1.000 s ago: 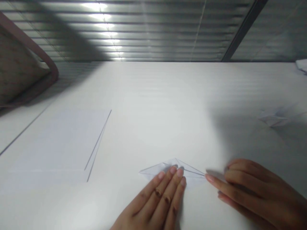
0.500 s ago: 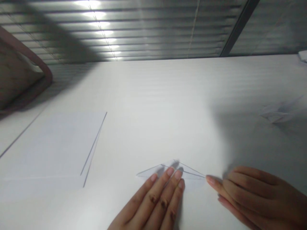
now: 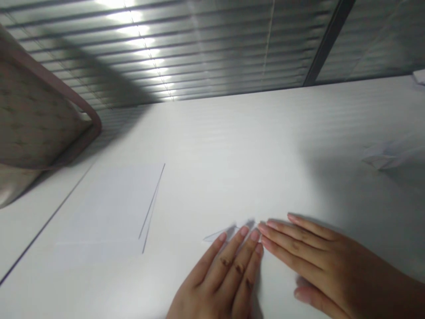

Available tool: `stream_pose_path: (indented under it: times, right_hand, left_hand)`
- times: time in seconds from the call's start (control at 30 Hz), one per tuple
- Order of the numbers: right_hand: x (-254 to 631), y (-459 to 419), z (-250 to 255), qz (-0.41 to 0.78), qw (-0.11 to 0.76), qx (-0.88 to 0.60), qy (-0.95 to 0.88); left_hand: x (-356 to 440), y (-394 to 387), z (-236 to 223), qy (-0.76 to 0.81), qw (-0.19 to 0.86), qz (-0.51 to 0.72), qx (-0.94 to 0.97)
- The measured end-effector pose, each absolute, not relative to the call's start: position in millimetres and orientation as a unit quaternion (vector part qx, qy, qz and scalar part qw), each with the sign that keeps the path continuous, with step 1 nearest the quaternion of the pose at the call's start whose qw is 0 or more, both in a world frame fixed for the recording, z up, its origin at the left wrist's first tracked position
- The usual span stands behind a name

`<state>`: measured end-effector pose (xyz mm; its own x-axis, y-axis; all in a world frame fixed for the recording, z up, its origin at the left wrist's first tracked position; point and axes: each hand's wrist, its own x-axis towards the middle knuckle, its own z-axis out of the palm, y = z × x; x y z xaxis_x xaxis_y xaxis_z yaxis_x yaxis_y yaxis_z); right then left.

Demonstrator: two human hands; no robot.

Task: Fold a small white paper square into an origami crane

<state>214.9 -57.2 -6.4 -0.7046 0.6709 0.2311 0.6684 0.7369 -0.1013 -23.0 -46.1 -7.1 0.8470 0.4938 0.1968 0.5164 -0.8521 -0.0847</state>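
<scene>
A small folded piece of white paper (image 3: 214, 236) lies on the white table, mostly covered by my hands. My left hand (image 3: 226, 270) rests flat on it with the fingers stretched out, pressing from the near side. From the right, my right hand (image 3: 305, 257) lies with its fingers extended over the paper's right part, fingertips almost meeting those of the left. Only the paper's left point and a bit of its upper edge show. The thumb of the right hand stands apart below the fingers.
White paper sheets (image 3: 109, 204) lie to the left on the table (image 3: 232, 155). At the right is a folded paper shape (image 3: 381, 159). A patterned bag-like item with a pinkish edge (image 3: 43, 110) stands at the upper left. Window blinds (image 3: 215, 53) run behind the table.
My right hand has gone from a pointing finger at the paper's right tip to flat, extended fingers over that part. My left hand stays on the paper. The view has shifted and tilted slightly.
</scene>
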Motion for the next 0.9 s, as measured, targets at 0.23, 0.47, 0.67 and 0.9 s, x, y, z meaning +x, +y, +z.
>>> stream_pose_path:
  times: [0.23, 0.47, 0.67, 0.9]
  right_hand:
    - [213.1, -55.9, -8.1, -0.017, 0.161, -0.365, -0.917]
    - [214.3, -58.8, -11.2, 0.003, 0.165, -0.369, -0.915]
    - [214.7, -62.9, -15.0, 0.028, 0.170, -0.391, -0.904]
    - [220.3, -67.9, -20.6, 0.042, 0.121, -0.387, -0.913]
  left_hand:
    - [-21.2, -46.4, -5.0, -0.263, 0.098, -0.096, -0.955]
    - [-23.4, -45.3, -6.3, -0.269, 0.078, -0.104, -0.954]
    - [-23.8, -48.8, -1.1, -0.281, 0.086, -0.128, -0.947]
    - [-28.2, -49.2, 4.5, -0.298, 0.078, -0.100, -0.946]
